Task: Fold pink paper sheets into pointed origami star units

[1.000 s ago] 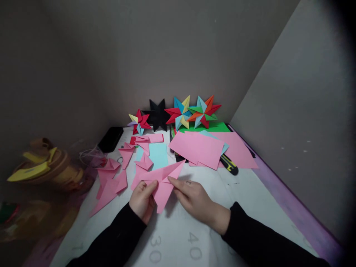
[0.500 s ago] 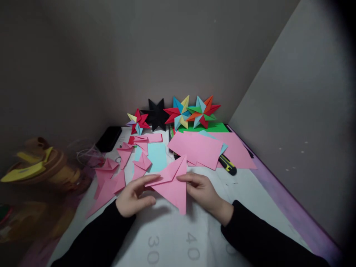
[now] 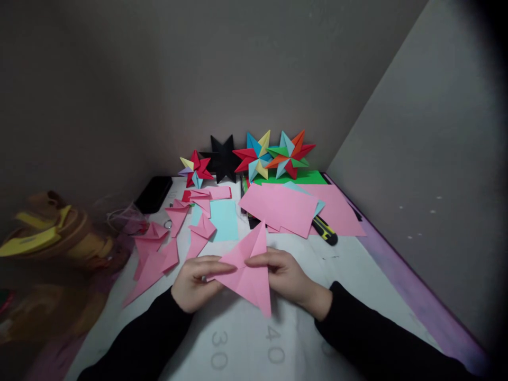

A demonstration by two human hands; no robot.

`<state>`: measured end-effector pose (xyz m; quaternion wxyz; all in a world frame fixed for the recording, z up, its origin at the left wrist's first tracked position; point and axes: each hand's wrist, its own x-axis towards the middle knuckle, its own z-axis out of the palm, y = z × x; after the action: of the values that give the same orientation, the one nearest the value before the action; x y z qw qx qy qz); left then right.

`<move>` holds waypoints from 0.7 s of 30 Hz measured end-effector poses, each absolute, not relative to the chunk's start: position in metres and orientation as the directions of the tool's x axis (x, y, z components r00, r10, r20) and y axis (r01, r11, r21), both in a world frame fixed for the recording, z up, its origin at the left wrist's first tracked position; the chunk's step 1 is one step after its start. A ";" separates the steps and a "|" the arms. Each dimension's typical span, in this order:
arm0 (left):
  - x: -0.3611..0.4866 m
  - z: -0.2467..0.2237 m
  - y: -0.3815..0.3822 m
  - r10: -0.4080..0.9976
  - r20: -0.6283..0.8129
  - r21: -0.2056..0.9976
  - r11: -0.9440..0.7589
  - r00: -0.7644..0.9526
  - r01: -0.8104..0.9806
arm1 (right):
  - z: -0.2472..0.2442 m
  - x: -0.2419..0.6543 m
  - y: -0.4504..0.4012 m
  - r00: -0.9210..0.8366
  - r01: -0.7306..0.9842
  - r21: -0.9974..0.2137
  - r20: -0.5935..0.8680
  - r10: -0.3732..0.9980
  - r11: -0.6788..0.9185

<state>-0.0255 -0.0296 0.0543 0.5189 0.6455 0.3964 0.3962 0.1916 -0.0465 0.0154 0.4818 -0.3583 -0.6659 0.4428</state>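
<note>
One folded pink paper piece (image 3: 248, 270), long axis twelve to six, pinched between left hand (image 3: 194, 283) and right hand (image 3: 288, 275); four paper stars (image 3: 254, 156) at twelve o'clock.

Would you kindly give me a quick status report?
Left hand and right hand both pinching folded pink paper. Paper over white mat. Nothing obstructing.

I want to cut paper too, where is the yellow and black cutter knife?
The yellow and black cutter knife lies on the white table, right of centre, poking out under the pink paper sheets.
</note>
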 end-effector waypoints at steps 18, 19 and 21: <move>-0.031 0.035 -0.034 0.888 0.397 0.890 -0.435 0.233 0.139 | 0.015 0.190 -0.050 -0.142 0.000 -0.920 0.387 0.911 0.391; -0.030 0.034 -0.035 0.884 0.410 0.885 -0.446 0.225 0.138 | 0.016 0.190 -0.050 -0.132 0.003 -0.921 0.386 0.913 0.390; -0.030 0.031 -0.035 0.868 0.447 0.866 -0.481 0.214 0.140 | 0.017 0.189 -0.050 -0.114 0.014 -0.921 0.385 0.916 0.389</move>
<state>-0.0299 -0.0352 0.0310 0.3567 0.6928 0.3639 0.5103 0.1892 -0.0504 0.0165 0.5516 -0.3725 -0.6245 0.4086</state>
